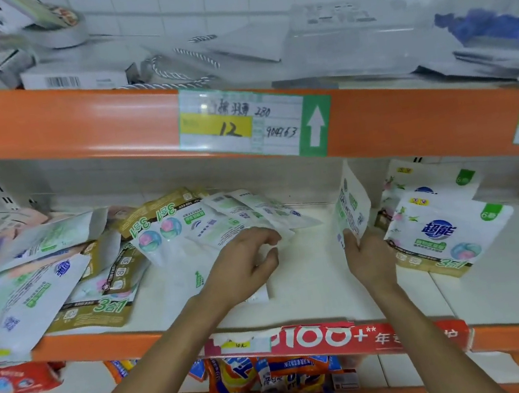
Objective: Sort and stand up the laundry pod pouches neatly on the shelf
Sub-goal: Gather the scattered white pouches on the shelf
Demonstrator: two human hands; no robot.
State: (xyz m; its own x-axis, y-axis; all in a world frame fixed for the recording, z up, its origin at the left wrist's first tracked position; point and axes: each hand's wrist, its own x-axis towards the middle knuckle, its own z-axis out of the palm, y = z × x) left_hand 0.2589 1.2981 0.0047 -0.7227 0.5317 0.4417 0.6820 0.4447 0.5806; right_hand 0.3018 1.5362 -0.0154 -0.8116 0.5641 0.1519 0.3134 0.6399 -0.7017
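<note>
A heap of white, green and gold laundry pod pouches (61,279) lies flat on the left half of the middle shelf (315,289). My left hand (244,262) curls its fingers round the edge of a flat white pouch (174,266) in the middle. My right hand (366,254) pinches the lower edge of one pouch (352,206) held upright, edge-on to me. To its right, two pouches (448,232) stand upright, leaning back, fronts facing me.
An orange shelf rail (72,123) with a price tag (254,123) hangs low overhead. Boxes and plastic-wrapped goods fill the top shelf. Orange detergent bags (279,382) sit on the shelf below. White shelf surface shows between my hands.
</note>
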